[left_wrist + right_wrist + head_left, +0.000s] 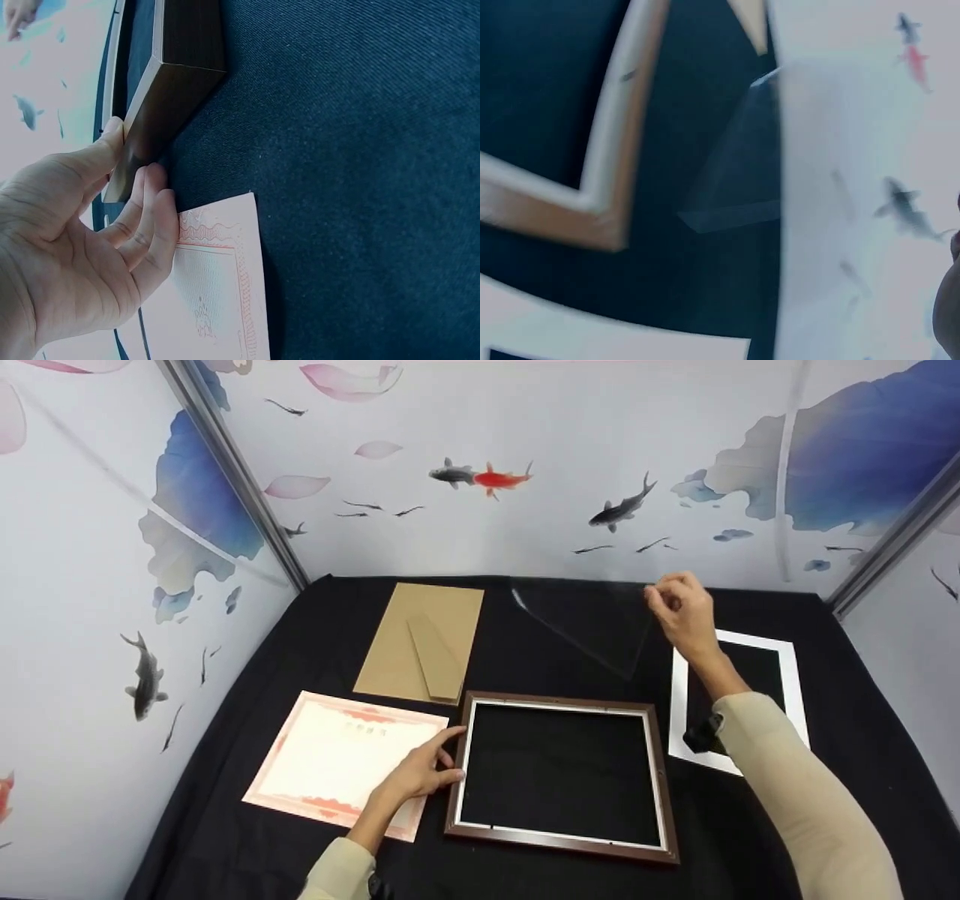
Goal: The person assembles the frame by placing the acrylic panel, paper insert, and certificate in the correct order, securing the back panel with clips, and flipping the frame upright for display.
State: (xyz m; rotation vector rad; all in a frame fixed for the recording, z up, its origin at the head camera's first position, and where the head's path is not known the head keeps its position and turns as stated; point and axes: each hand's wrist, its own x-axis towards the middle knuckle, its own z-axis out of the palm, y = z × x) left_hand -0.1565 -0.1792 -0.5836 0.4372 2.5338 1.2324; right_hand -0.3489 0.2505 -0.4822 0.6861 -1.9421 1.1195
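A brown picture frame point(561, 847) with a silvery inner lip lies on the black cloth, and the cloth shows through its opening. At its left side, my left hand point(416, 772) holds the edge; in the left wrist view the thumb is on the upper edge and the fingers curl against the outer side point(184, 97). Up at the right, my right hand point(684, 611) pinches a clear plastic sheet point(585, 622) by a corner. The sheet hangs over the back of the cloth, its lower corner pointing down. In the right wrist view its faint edge point(731, 215) shows.
A certificate with a red border point(330, 757) lies to the left, partly under my left forearm in the head view. Behind it is a tan backing board point(390, 645) with a stand strip. A white mat point(680, 712) lies on the right beneath my right arm. Printed walls point(480, 532) enclose the table.
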